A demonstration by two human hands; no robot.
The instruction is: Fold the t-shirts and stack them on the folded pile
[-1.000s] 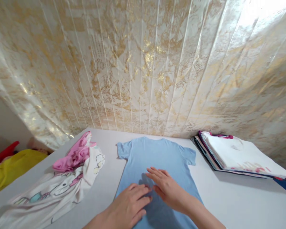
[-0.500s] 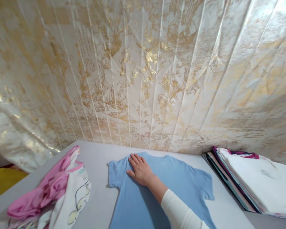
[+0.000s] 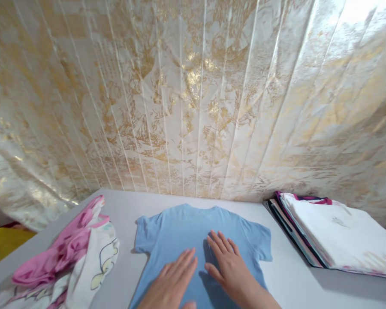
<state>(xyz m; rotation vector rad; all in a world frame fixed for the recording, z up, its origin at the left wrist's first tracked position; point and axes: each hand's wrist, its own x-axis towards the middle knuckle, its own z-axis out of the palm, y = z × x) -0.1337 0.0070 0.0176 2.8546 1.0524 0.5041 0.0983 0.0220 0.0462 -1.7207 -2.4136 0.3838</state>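
Observation:
A light blue short-sleeved T-shirt (image 3: 186,227) lies spread out on the white table, its neckline toward the wall and both sleeves out to the sides. My left hand (image 3: 172,281) is over the lower middle of the shirt, fingers stretched out; it is slightly blurred, and I cannot tell if it touches the cloth. To its right, my right hand (image 3: 227,262) is over the shirt's chest with fingers spread, a shadow beside it. Neither hand holds anything. The shirt's bottom runs out of view.
A crumpled pink and white garment (image 3: 67,257) lies on the table's left. At the right is a stack of folded clothes (image 3: 341,236), white on top. Behind the table (image 3: 125,219) rises a wall covering with gold patterns (image 3: 186,107). Something yellow (image 3: 6,244) shows at far left.
My right hand has left the shirt's left shoulder area and moved right and down to the chest. My left hand has come into view from below. The view has shifted slightly right.

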